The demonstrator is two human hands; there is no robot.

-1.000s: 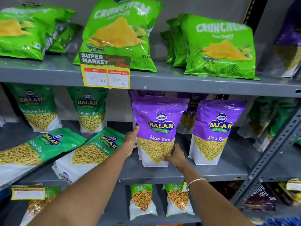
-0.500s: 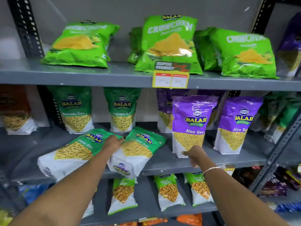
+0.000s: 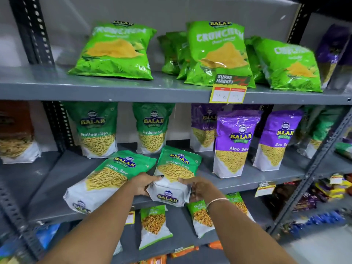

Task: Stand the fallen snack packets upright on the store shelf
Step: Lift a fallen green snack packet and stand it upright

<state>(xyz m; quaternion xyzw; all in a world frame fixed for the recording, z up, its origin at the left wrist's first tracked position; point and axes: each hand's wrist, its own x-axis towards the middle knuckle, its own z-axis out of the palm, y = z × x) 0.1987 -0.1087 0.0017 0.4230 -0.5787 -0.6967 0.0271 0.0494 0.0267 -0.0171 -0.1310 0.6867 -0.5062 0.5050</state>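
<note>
Lying tilted back on the middle shelf [image 3: 238, 180], the right Ratlami packet [image 3: 176, 173] points top-rearward, base overhanging the front edge; left hand [image 3: 142, 184] and right hand [image 3: 198, 187] clasp its base corners.

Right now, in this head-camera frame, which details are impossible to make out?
- Price card, head view: handwritten prices too small and blurred.
- Right hand: motion-blurred, so its grip on the fallen Ratlami Sev packet is unclear.
- Brown packet: cut off by the left edge, label in shadow.
- Second fallen packet: lower corner hidden by the left forearm.
- Purple packet, top shelf: cut by the right edge and blurred.
</note>
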